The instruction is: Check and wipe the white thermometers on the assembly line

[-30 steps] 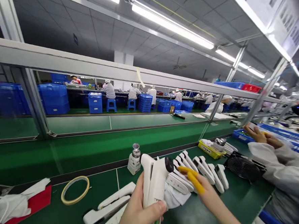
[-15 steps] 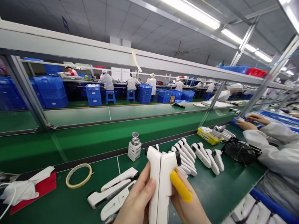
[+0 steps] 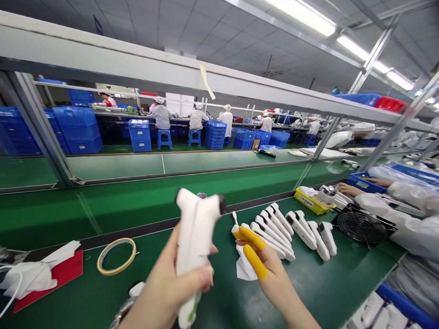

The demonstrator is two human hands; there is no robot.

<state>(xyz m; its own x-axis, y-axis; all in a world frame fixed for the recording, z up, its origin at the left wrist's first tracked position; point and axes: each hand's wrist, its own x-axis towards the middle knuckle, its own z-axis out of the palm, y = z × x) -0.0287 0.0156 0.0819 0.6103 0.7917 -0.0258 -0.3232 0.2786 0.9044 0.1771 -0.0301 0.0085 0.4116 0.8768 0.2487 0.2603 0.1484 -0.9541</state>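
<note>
My left hand (image 3: 167, 287) is closed around two white gun-shaped devices (image 3: 196, 230), held upright back to back, their black-tipped heads pointing apart; motion blurs them. My right hand (image 3: 268, 265), with yellow finger covers, is off the devices, thumb and fingers apart. Its fingertips are over a white cloth or wipe (image 3: 246, 268), and whether they touch it I cannot make out. Just behind the fingers stands a small white-tipped stick (image 3: 235, 217). Beyond lies a row of similar white devices (image 3: 277, 223). The devices in my left hand mostly hide a bottle (image 3: 202, 195).
A tape roll (image 3: 116, 256) and a red sheet (image 3: 68, 273) with white wrapping lie left. Right are more white devices (image 3: 315, 235), a yellow tray (image 3: 313, 203) and a black fan (image 3: 364, 224). A co-worker's sleeves (image 3: 419, 207) reach in beside a blue bin (image 3: 365, 181).
My right hand has let go of the white devices and moved away from them, over the cloth. My left hand has carried them left and up.
</note>
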